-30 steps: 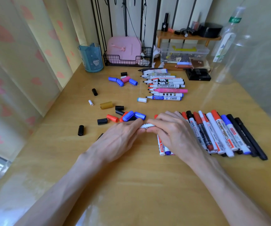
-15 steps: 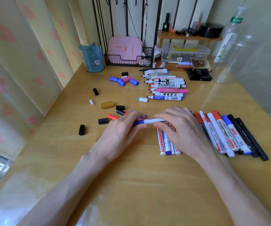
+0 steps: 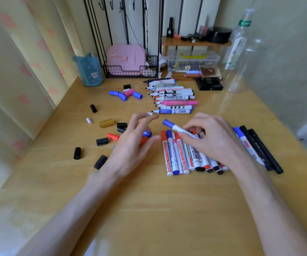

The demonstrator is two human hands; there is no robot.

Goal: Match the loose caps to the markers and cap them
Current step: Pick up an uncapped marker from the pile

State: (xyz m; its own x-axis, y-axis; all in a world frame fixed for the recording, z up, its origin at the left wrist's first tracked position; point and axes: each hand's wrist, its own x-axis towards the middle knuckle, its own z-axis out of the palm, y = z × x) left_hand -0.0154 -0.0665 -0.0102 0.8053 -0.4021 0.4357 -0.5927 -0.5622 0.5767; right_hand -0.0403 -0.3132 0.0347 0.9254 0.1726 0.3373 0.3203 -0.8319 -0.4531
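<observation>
My right hand (image 3: 211, 137) grips a white marker with a blue cap (image 3: 174, 127), held just above the near row of capped markers (image 3: 178, 156). My left hand (image 3: 132, 145) hovers to its left with fingers spread and relaxed, holding nothing, over loose blue and red caps (image 3: 147, 134). A row of uncapped markers (image 3: 173, 97) lies farther back. Loose caps are scattered on the left: black ones (image 3: 102, 141), a red one (image 3: 113, 136), a gold one (image 3: 106, 122), a small white one (image 3: 89, 121), and a blue and pink cluster (image 3: 125, 94).
A blue cup (image 3: 89, 71), a wire basket with a pink case (image 3: 128, 61), a clear box (image 3: 193, 60) under a small wooden shelf, a black box (image 3: 209, 84) and a clear bottle (image 3: 238, 52) line the table's far edge. Curtains hang at the left.
My hands have separated. The left hand let go of the blue-capped marker and opened. The right hand carried the marker right, over the capped row.
</observation>
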